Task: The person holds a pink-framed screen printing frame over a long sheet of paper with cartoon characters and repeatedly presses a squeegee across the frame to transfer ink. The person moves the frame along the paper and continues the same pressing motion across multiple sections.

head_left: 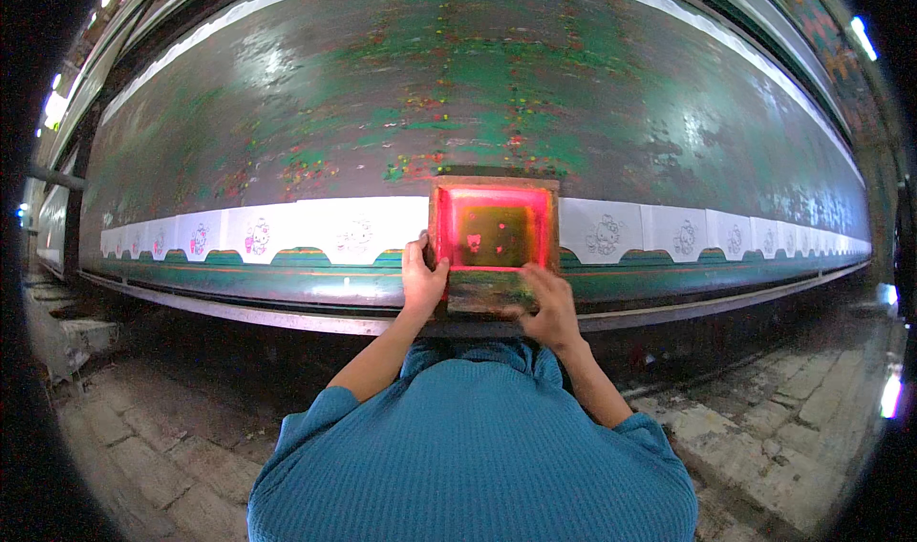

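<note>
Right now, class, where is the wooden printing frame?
In the head view, the wooden printing frame sits mid-picture on the row of white fabric pieces, between the left hand and right hand.

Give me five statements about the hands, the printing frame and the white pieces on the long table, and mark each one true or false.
1. The wooden printing frame sits on the row of white fabric pieces. True.
2. The left hand rests in the middle of the frame's screen. False: it grips the frame's left side.
3. The right hand is at the frame's near edge. True.
4. The screen inside the frame is blue. False: it shows pink-red with a dark greenish centre.
5. The long table has a clean white top. False: it is dark green, speckled with paint stains.
</note>
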The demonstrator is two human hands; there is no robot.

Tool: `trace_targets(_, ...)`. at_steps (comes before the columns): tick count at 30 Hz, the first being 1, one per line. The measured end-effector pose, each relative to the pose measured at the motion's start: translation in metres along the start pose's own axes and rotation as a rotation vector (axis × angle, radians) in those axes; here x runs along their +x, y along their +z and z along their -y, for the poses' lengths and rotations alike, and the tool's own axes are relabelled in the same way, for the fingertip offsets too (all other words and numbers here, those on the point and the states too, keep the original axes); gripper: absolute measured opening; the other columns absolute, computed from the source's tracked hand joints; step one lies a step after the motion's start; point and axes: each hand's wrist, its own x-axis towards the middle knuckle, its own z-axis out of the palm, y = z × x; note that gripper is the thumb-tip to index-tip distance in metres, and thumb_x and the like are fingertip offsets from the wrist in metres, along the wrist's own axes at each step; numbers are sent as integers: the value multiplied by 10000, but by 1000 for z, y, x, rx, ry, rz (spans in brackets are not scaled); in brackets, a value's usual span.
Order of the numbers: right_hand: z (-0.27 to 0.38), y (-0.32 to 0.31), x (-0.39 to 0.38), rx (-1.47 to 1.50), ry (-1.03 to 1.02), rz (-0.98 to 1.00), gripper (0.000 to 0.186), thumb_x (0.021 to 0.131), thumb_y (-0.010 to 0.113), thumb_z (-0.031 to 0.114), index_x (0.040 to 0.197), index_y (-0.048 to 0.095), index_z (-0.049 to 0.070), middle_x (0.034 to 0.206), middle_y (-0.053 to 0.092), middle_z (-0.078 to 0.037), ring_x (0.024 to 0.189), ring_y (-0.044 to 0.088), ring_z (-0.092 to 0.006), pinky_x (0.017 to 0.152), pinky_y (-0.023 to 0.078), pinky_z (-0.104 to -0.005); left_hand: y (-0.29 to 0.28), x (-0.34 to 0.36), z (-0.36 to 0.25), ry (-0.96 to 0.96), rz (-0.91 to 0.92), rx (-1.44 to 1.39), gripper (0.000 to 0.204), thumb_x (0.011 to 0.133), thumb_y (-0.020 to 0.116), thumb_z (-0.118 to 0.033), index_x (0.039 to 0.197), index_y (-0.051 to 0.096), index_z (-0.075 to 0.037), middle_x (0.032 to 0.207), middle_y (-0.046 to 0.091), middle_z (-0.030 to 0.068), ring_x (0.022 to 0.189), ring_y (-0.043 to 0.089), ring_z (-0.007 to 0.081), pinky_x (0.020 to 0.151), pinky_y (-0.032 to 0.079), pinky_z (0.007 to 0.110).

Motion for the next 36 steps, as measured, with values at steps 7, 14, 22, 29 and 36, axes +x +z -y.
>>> trace_targets(7,-61,21,0,319,670,-76,497,960,704,369,1202,635,-60,1164,635,-217,1105,603,-407,954,489,-450,-3,1,-16,-6,8,-51,502,773,668,51,1263,559,70,1143,601,208,1105,596,366,986,481,410)
trace_targets(14,-124,-45,-25,340,585,-242,488,954,710,385,1170,660,-49,1088,630,-201,1033,616,-371,915,494,-428,72,-16,-79,61,-52,-123,462,819,674,44,1266,560,55,1134,624,168,1084,619,305,980,488,389)
trace_targets(22,-224,-110,-56,265,640,-107,610,926,709,460,1189,635,-85,1101,597,-213,1052,603,-386,902,494,-461,175,-37,-138,-7,10,-40,546,771,689,28,1301,559,54,1250,609,233,1169,589,422,1000,490,444)
trace_targets(29,-252,-116,-68,309,571,-17,606,915,724,443,1202,626,-81,1122,606,-212,1059,609,-393,925,497,-448,183,-45,-147,-36,-5,114,520,765,673,29,1278,590,41,1215,631,227,1144,612,414,978,502,446)
trace_targets(36,-257,-122,-75,365,506,-9,578,907,735,417,1206,624,-65,1153,617,-201,1093,620,-385,947,499,-438,181,-55,-152,-85,-10,94,521,779,672,4,1292,589,52,1245,633,234,1175,609,404,1007,491,433)
